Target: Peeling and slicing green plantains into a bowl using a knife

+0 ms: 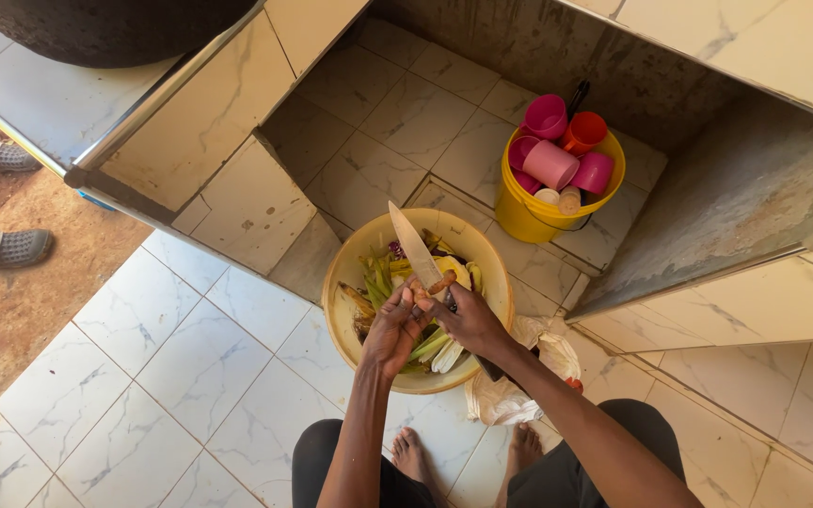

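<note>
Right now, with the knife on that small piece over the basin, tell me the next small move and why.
Probably draw the knife gently along the small orange-brown piece, blade turned away from the fingers. The left hand pinches the piece, the right hand holds the knife, and both sit above the yellow basin of peelings, so scraps would fall in.
</note>
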